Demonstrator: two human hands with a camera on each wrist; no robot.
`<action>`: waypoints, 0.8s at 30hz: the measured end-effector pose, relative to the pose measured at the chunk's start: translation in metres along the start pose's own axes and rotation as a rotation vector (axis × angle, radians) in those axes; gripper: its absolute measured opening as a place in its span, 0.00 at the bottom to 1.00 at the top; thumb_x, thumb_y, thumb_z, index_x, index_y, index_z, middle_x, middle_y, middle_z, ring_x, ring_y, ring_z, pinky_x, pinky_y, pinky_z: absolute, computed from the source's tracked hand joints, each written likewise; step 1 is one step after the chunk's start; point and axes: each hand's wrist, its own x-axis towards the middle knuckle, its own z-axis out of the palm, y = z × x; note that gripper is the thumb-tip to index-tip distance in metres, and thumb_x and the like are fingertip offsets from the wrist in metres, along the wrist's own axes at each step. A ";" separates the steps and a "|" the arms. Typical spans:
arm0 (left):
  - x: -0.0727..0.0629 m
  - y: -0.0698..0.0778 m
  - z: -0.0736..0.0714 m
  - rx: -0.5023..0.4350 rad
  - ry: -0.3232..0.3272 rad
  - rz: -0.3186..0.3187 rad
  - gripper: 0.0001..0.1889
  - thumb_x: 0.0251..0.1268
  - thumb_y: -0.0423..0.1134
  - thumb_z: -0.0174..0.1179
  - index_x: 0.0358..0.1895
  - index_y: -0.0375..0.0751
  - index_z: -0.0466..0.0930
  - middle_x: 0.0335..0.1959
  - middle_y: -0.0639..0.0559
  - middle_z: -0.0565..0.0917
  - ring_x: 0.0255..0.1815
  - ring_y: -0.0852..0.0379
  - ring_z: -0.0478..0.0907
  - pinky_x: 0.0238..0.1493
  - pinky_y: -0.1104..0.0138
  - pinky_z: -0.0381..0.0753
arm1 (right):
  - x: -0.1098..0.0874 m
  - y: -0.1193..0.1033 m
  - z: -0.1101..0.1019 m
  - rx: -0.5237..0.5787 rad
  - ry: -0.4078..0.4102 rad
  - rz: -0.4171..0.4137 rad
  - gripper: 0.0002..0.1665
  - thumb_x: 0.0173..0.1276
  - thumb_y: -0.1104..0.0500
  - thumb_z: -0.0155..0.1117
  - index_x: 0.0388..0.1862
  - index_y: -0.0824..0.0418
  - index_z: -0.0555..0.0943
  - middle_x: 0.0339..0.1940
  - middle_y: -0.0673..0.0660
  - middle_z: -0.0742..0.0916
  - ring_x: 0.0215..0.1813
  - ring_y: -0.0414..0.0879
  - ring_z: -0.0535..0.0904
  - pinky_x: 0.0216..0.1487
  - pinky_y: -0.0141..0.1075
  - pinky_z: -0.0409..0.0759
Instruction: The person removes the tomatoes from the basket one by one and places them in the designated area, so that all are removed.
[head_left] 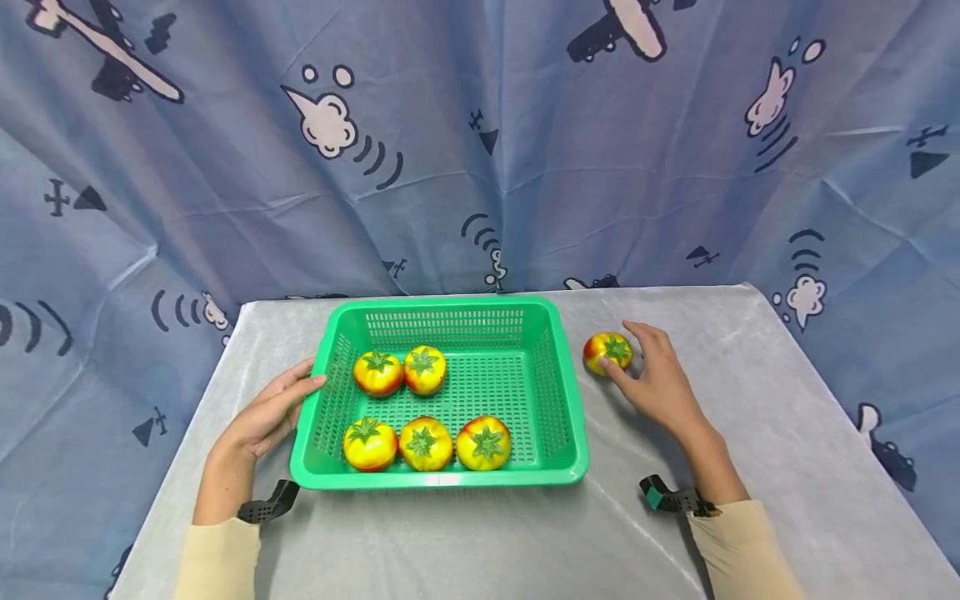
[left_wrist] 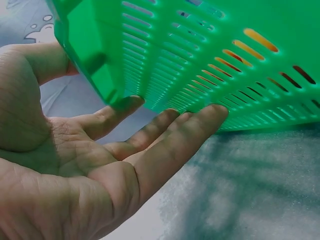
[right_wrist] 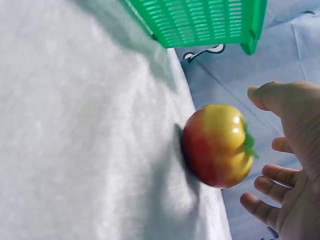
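Note:
A green plastic basket (head_left: 431, 478) stands on the table, its slotted wall (left_wrist: 165, 65) close up in the left wrist view. My left hand (head_left: 268, 410) holds its left side, thumb over the rim and fingertips (left_wrist: 215, 111) against the outside wall. Several red-and-yellow tomatoes (head_left: 425, 443) with green leafy tops lie inside, in a front row and a back-left pair. Another tomato (right_wrist: 218, 146) rests on the table right of the basket. Around it my right hand (head_left: 660, 379) is spread, thumb on the near side; the right wrist view shows a gap between the fingers and the tomato.
A pale grey cloth covers the table (head_left: 465, 542). Behind it hangs a blue curtain (head_left: 480, 167) printed with airplanes and clouds. Dark wrist-camera mounts sit on the left wrist (head_left: 268, 502) and right wrist (head_left: 675, 498).

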 end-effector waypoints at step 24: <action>-0.001 -0.002 -0.004 -0.040 -0.069 0.046 0.37 0.89 0.37 0.43 0.86 0.29 0.32 0.66 0.61 0.81 0.63 0.62 0.85 0.61 0.66 0.88 | 0.011 -0.065 -0.022 0.084 -0.048 -0.130 0.39 0.76 0.57 0.69 0.81 0.61 0.67 0.79 0.69 0.71 0.77 0.65 0.69 0.70 0.65 0.77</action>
